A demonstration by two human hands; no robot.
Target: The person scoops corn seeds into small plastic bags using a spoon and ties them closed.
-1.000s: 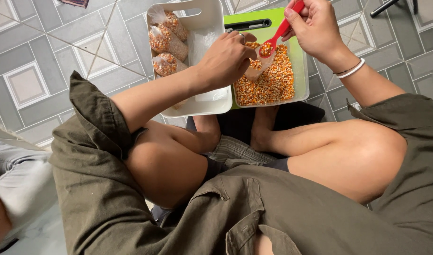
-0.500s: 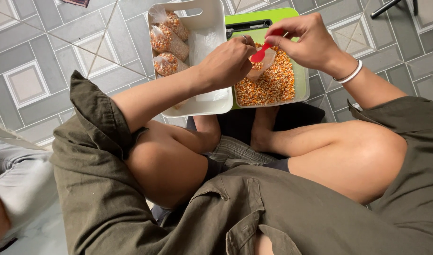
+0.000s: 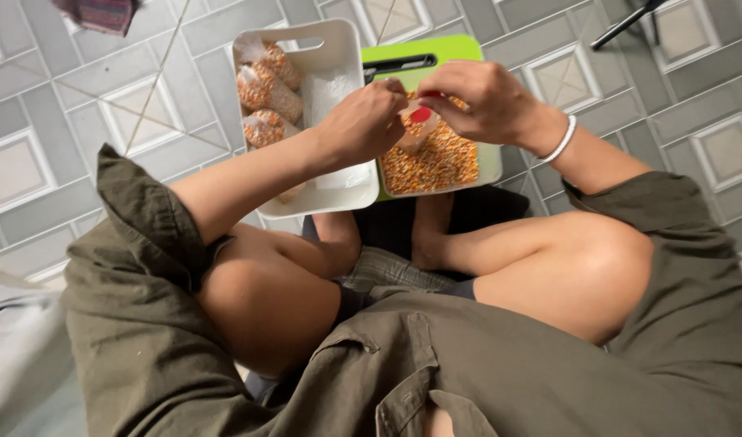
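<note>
I sit cross-legged on a tiled floor. My left hand [image 3: 363, 121] pinches the mouth of a small clear plastic bag [image 3: 413, 136] held over a green tray [image 3: 488, 166] full of orange-yellow corn kernels [image 3: 439, 162]. My right hand [image 3: 480, 101], with a white bangle on the wrist, grips a red spoon [image 3: 422, 114] whose bowl sits at the bag's opening. Both hands meet above the tray's near left part. The spoon's handle is hidden inside my fingers.
A white plastic basket [image 3: 338, 198] stands left of the tray and holds several filled kernel bags [image 3: 262, 89]. A black strip [image 3: 399, 63] lies at the green tray's far edge. A cloth [image 3: 100, 12] lies at the top left; a dark stand leg [image 3: 629, 20] at top right.
My right hand has come down from above the tray's far right corner to the bag's mouth, bringing the red spoon with it. My left hand has kept hold of the bag.
</note>
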